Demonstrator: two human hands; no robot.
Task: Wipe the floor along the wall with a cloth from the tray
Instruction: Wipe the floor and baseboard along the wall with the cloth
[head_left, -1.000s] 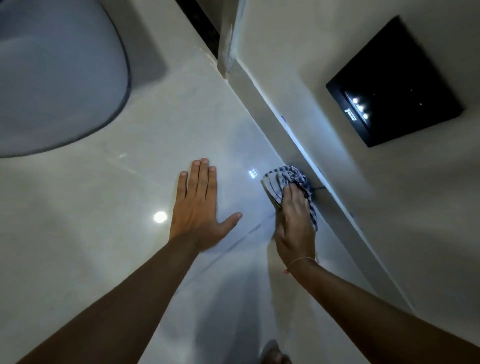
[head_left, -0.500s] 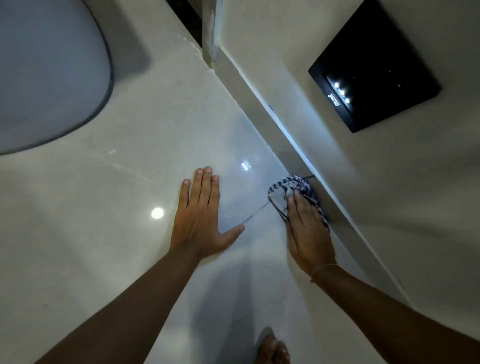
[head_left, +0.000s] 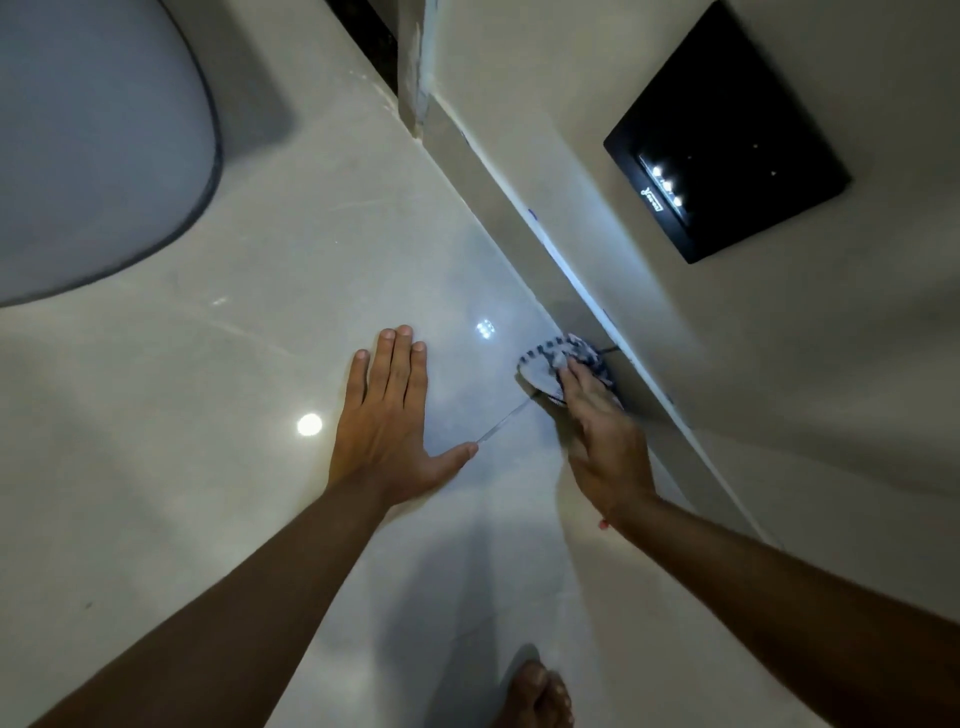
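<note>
- The right hand (head_left: 605, 447) presses flat on a crumpled blue-and-white checked cloth (head_left: 561, 358); the fingers (head_left: 584, 382) lie stretched over the fabric rather than curled round it, so the cloth is pinned under them against the glossy pale tiled floor (head_left: 260, 467)
- The cloth sits right at the foot of the wall, touching the grey skirting strip (head_left: 498, 208) that runs diagonally along the bottom of the cream plastered wall (head_left: 779, 389); part of it bunches out beyond the fingertips
- The left hand (head_left: 389, 426) is spread wide and empty, palm down on the floor, fingers together pointing ahead and thumb stuck out towards the right hand; it rests near the cloth but apart from it
- A thin pale streak (head_left: 504, 423) shows on the tile between the left thumb and the cloth
- Both bare forearms reach in from the lower edge; a thin thread band (head_left: 605, 522) circles the right wrist
- A black square wall panel with small white lights (head_left: 727, 145) is mounted on the wall above the skirting; its lights mirror in the floor near the cloth
- A large rounded grey-white object with a dark rim (head_left: 93, 145) fills the upper left; I cannot tell what it is
- A bare foot (head_left: 537, 696) shows at the bottom edge
</note>
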